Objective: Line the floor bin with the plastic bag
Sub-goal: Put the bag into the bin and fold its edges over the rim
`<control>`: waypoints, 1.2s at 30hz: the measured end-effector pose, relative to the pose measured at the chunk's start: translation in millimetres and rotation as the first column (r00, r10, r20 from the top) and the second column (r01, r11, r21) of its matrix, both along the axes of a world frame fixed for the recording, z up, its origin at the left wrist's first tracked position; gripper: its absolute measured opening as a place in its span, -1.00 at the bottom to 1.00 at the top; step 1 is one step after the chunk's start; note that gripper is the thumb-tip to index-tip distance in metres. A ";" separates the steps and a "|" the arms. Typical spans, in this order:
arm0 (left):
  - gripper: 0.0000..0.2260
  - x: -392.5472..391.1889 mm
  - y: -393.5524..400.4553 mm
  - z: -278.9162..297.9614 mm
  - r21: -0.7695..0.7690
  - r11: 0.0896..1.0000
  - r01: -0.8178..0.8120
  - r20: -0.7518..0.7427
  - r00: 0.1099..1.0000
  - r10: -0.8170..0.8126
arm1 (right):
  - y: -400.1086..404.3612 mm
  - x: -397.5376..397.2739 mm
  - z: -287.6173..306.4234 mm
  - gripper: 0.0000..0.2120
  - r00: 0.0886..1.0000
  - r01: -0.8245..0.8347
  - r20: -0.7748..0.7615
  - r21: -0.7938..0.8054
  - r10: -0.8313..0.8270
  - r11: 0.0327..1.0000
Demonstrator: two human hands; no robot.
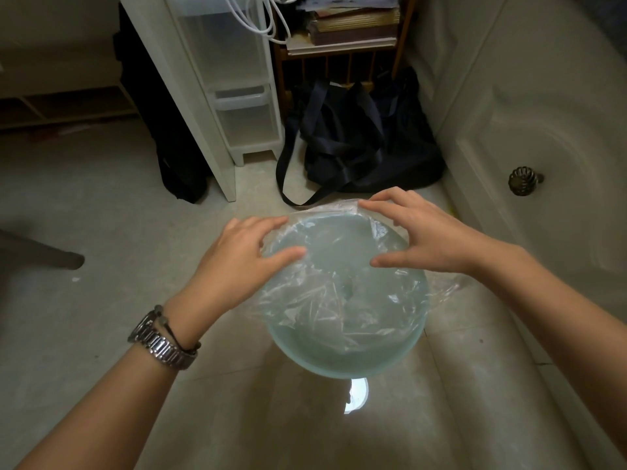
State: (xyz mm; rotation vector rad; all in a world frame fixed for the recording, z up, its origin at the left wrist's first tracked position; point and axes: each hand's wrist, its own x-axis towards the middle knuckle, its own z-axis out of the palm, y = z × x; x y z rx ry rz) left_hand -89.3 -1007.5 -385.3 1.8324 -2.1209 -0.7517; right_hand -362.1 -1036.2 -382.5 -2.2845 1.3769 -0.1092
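Pale green round bin, crinkled clear plastic bag draped inside

One head-worn camera looks steeply down, close above the floor bin.

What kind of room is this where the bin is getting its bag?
Probably a room at home, perhaps a bedroom or study corner. A wooden shelf stacked with books, plastic storage drawers and a dark bag on the tiled floor stand behind the floor bin.
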 end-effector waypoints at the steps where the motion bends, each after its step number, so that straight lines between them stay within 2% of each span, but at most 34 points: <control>1: -0.28 1.6 0.1 -1.8 0.055 0.998 0.002 -0.022 1.000 0.000 | 0.1 -1.4 -2.5 -0.14 1.000 0.004 0.009 0.013 -0.004 1.000; 4: -0.18 6.5 -0.5 -6.1 0.204 0.979 0.001 -0.189 0.981 0.038 | 1.2 -5.8 -10.4 -0.09 0.999 0.020 0.029 0.073 -0.022 0.997; 8: -0.33 9.9 2.2 -15.3 0.394 0.917 0.056 -0.496 0.854 0.160 | 4.7 -9.1 -20.4 -0.13 0.994 0.058 0.085 0.148 -0.071 0.987; 12: -0.39 12.4 8.0 -30.0 0.557 0.827 0.070 -0.616 0.703 0.356 | 6.5 -10.8 -24.2 -0.20 0.978 0.105 0.150 0.244 -0.145 0.964; 14: -0.45 13.7 12.6 -34.1 0.583 0.807 0.088 -0.643 0.658 0.392 | 7.4 -12.1 -24.3 -0.24 0.974 0.111 0.159 0.289 -0.162 0.951; 17: -0.44 14.2 18.1 -36.4 0.520 0.854 -0.014 -0.653 0.637 0.409 | 10.4 -13.4 -22.2 -0.24 0.973 0.121 0.155 0.279 -0.170 0.953; 21: -0.34 16.0 16.4 -29.0 0.287 0.935 -0.208 -0.617 0.707 0.346 | 15.6 -15.8 -15.0 -0.19 0.949 0.184 0.221 0.194 -0.226 0.963; 24: -0.36 19.7 14.5 -17.8 0.114 0.963 -0.245 -0.595 0.759 0.264 | 23.1 -17.8 -5.4 -0.27 0.914 0.225 0.327 0.083 -0.240 0.971; 28: -0.46 23.0 30.1 1.5 -0.114 0.980 -0.161 -0.481 0.872 0.087 | 43.3 -19.6 11.0 -0.46 0.892 0.199 0.431 -0.103 -0.136 0.975; 31: -0.56 24.2 51.5 10.6 -0.243 0.970 -0.025 -0.406 0.911 -0.079 | 67.9 -21.8 14.1 -0.54 0.904 0.110 0.426 -0.152 -0.035 0.982; 33: -0.60 24.6 63.7 10.6 -0.269 0.960 0.074 -0.354 0.920 -0.170 | 83.4 -23.9 11.6 -0.55 0.922 0.053 0.388 -0.120 -0.002 0.991; 36: -0.61 23.9 74.6 4.8 -0.219 0.960 0.175 -0.299 0.924 -0.237 | 96.8 -26.8 7.3 -0.56 0.948 -0.009 0.316 -0.074 0.031 0.997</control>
